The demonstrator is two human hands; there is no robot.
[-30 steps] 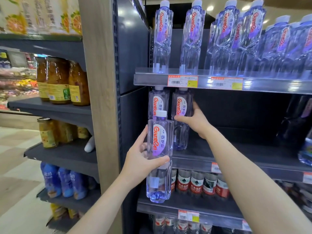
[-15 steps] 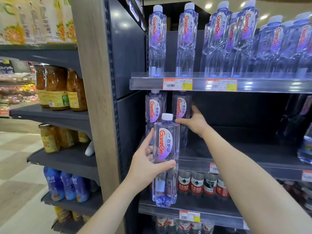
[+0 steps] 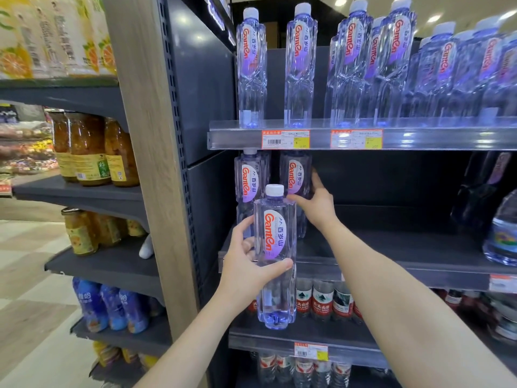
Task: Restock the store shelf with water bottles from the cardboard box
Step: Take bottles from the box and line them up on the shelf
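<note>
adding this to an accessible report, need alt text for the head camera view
A person's left hand grips an upright Ganten water bottle in front of a dark store shelf, while the right hand holds a matching shelved bottle. More of the same bottles line the shelf above.

shelved bottle (image 3: 297,175): cap hidden | price tags (image 3: 285,139): print unreadable

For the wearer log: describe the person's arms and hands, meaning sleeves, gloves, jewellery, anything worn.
Nothing worn shows. The left forearm and right forearm are bare from wrist to picture edge, with no sleeve or cuff. The left hand and right hand are ungloved. No watch, bracelet or ring is visible, though some fingers are hidden.
</note>
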